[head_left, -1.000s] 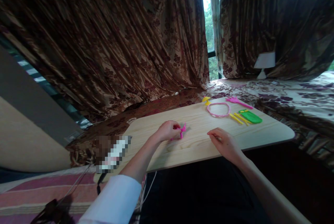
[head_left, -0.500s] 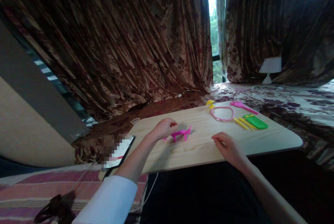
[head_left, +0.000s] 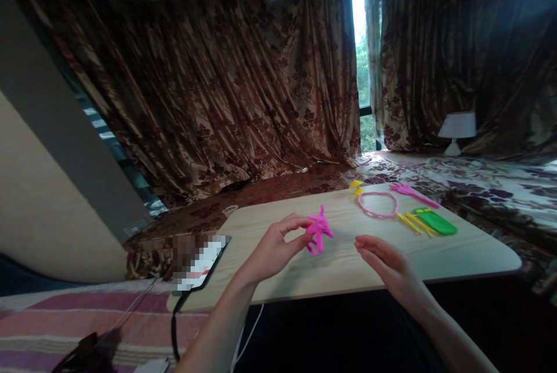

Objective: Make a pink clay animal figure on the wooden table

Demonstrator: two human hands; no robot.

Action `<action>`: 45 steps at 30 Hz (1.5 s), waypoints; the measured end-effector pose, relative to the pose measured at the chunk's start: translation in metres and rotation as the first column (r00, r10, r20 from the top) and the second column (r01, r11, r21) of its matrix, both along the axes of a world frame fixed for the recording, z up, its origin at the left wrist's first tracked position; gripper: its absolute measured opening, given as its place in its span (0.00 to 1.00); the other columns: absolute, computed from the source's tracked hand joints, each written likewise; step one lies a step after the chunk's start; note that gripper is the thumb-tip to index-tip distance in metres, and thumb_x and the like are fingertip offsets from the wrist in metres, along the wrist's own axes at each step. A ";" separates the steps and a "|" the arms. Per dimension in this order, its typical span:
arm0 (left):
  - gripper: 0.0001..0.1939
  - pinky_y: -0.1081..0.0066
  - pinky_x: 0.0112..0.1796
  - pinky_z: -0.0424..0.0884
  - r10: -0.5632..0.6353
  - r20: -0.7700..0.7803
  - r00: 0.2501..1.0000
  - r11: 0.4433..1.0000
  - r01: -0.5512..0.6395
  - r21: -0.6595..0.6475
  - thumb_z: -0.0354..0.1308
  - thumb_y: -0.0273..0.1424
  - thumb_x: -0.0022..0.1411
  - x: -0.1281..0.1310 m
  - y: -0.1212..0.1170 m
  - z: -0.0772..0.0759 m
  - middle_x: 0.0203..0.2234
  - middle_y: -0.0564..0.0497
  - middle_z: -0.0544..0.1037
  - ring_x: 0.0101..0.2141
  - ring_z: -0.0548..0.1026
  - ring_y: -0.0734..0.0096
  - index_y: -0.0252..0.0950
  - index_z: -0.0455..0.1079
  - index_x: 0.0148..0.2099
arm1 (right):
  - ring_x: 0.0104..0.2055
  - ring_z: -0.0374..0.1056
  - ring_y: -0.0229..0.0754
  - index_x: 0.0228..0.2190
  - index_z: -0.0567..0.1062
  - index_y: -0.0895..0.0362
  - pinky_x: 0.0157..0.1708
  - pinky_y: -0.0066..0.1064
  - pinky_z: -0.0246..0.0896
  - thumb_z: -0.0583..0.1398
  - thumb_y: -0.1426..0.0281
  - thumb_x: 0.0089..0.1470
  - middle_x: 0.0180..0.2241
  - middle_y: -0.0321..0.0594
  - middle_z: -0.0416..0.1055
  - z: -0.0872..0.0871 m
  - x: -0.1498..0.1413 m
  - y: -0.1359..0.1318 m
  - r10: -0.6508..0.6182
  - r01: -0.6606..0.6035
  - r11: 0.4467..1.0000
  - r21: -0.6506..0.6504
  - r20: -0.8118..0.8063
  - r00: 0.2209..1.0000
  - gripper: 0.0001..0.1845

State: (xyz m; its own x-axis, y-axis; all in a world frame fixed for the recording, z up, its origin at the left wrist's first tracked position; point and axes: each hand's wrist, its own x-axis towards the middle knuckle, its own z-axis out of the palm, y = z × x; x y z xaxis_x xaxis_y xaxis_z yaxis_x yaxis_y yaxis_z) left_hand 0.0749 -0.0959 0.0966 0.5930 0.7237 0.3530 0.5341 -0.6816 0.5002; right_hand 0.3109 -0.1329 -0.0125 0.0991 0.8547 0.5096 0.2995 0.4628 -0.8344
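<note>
Between the thumb and fingers of my left hand point(head_left: 274, 248) is a pink four-legged animal figure point(head_left: 321, 231), which looks like modelling clay. It is held just over the light wooden table point(head_left: 335, 277), its head end turned toward the right. My right hand point(head_left: 389, 260) hovers at the table's near side, to the right of the figure and apart from it. Its fingers are stretched out with the thumb below them, and nothing shows in them.
Toward the table's right lie a pink ring point(head_left: 378, 216), a yellow mushroom-like piece point(head_left: 357, 187), a pink hand-shaped piece point(head_left: 413, 194), several yellow sticks point(head_left: 409, 224) and a green flat piece point(head_left: 440, 223). A tablet point(head_left: 211, 265) rests at the left edge. A lamp point(head_left: 456, 125) stands behind.
My left hand has taken hold of the pink animal figure, moved it slightly right and turned it. My right hand's fingers have straightened. The view has tilted up a little.
</note>
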 end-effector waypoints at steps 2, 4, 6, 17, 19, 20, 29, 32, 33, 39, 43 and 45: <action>0.16 0.66 0.47 0.66 -0.079 0.228 0.970 0.980 0.118 -0.161 0.51 0.35 0.65 0.000 -0.022 -0.001 0.46 0.46 0.75 0.48 0.72 0.62 0.39 0.68 0.53 | 0.49 0.69 0.45 0.47 0.70 0.54 0.49 0.36 0.65 0.56 0.64 0.58 0.47 0.44 0.73 0.022 -0.011 -0.017 0.125 -0.133 0.990 -0.049 -0.137 0.983 0.15; 0.15 0.64 0.49 0.65 -0.097 0.475 0.875 0.923 0.257 -0.285 0.55 0.34 0.62 0.002 -0.037 -0.006 0.47 0.45 0.75 0.50 0.70 0.59 0.38 0.70 0.51 | 0.52 0.67 0.44 0.49 0.69 0.52 0.53 0.37 0.61 0.56 0.63 0.58 0.49 0.43 0.72 0.043 -0.022 -0.031 0.258 -0.287 0.955 -0.067 -0.280 0.925 0.17; 0.12 0.63 0.53 0.61 -0.068 0.631 0.773 0.890 0.332 -0.311 0.57 0.31 0.60 0.005 -0.045 -0.013 0.50 0.45 0.73 0.55 0.65 0.56 0.38 0.74 0.47 | 0.53 0.66 0.44 0.49 0.69 0.50 0.55 0.38 0.59 0.57 0.63 0.58 0.50 0.42 0.71 0.057 -0.029 -0.041 0.345 -0.395 0.915 -0.078 -0.354 0.869 0.18; 0.14 0.57 0.55 0.58 0.002 0.816 0.577 0.731 0.556 -0.395 0.59 0.31 0.58 0.019 -0.053 -0.023 0.53 0.42 0.70 0.56 0.63 0.51 0.36 0.75 0.46 | 0.50 0.68 0.43 0.45 0.74 0.49 0.48 0.31 0.64 0.58 0.65 0.58 0.48 0.37 0.73 0.069 -0.061 -0.050 0.406 -0.478 0.874 -0.086 -0.411 0.816 0.13; 0.15 0.58 0.54 0.58 0.055 0.833 0.550 0.708 0.567 -0.421 0.59 0.30 0.58 0.019 -0.053 -0.026 0.52 0.42 0.71 0.53 0.66 0.54 0.36 0.73 0.49 | 0.47 0.70 0.43 0.44 0.75 0.51 0.45 0.30 0.65 0.59 0.64 0.57 0.45 0.38 0.75 0.069 -0.061 -0.049 0.364 -0.421 0.903 -0.084 -0.373 0.854 0.13; 0.16 0.58 0.54 0.59 0.093 0.848 0.522 0.703 0.569 -0.427 0.59 0.29 0.58 0.019 -0.053 -0.029 0.51 0.43 0.72 0.51 0.68 0.56 0.36 0.72 0.50 | 0.45 0.70 0.43 0.43 0.75 0.52 0.43 0.30 0.66 0.59 0.63 0.56 0.43 0.38 0.76 0.069 -0.059 -0.049 0.325 -0.372 0.925 -0.080 -0.345 0.881 0.13; 0.09 0.56 0.53 0.59 0.398 0.836 0.377 0.917 -0.188 -0.352 0.57 0.33 0.59 0.004 -0.071 -0.049 0.44 0.46 0.74 0.49 0.68 0.58 0.38 0.74 0.41 | 0.42 0.70 0.44 0.42 0.73 0.53 0.44 0.35 0.66 0.61 0.65 0.53 0.40 0.38 0.75 0.057 -0.045 -0.036 -0.114 0.117 0.989 0.092 -0.035 0.993 0.14; 0.11 0.58 0.56 0.54 0.276 0.716 0.641 0.818 -0.548 0.174 0.59 0.27 0.56 0.001 -0.087 -0.029 0.44 0.49 0.73 0.52 0.65 0.59 0.43 0.75 0.42 | 0.44 0.69 0.44 0.41 0.72 0.52 0.46 0.36 0.64 0.60 0.69 0.53 0.40 0.38 0.74 0.058 -0.047 -0.036 -0.160 0.137 0.965 0.222 0.089 0.983 0.12; 0.13 0.57 0.56 0.54 0.230 0.646 0.728 0.800 -0.519 0.300 0.59 0.25 0.55 0.002 -0.090 -0.020 0.44 0.49 0.73 0.53 0.63 0.58 0.45 0.75 0.43 | 0.43 0.69 0.44 0.41 0.72 0.51 0.46 0.36 0.64 0.60 0.70 0.53 0.39 0.38 0.74 0.060 -0.047 -0.037 -0.159 0.124 0.959 0.255 0.123 0.980 0.11; 0.14 0.50 0.56 0.53 0.006 0.264 0.964 0.919 -0.109 0.379 0.57 0.27 0.59 0.012 -0.080 0.024 0.44 0.45 0.76 0.56 0.61 0.53 0.42 0.74 0.47 | 0.44 0.68 0.43 0.41 0.71 0.49 0.47 0.35 0.61 0.59 0.74 0.54 0.40 0.36 0.73 0.069 -0.047 -0.042 -0.115 0.021 0.939 0.344 0.254 0.960 0.12; 0.13 0.53 0.57 0.53 -0.126 0.059 0.990 0.947 0.102 0.304 0.54 0.27 0.61 0.009 -0.069 0.037 0.44 0.46 0.77 0.57 0.62 0.54 0.42 0.75 0.45 | 0.43 0.67 0.43 0.40 0.71 0.49 0.47 0.35 0.60 0.60 0.74 0.54 0.39 0.35 0.73 0.073 -0.045 -0.044 -0.090 -0.018 0.935 0.353 0.284 0.955 0.12; 0.13 0.55 0.57 0.53 -0.126 0.001 0.992 0.950 0.120 0.290 0.53 0.28 0.62 0.007 -0.067 0.039 0.44 0.46 0.76 0.57 0.61 0.55 0.42 0.75 0.45 | 0.43 0.67 0.43 0.39 0.71 0.50 0.47 0.35 0.60 0.60 0.74 0.54 0.39 0.35 0.73 0.073 -0.044 -0.044 -0.069 -0.038 0.937 0.346 0.292 0.954 0.11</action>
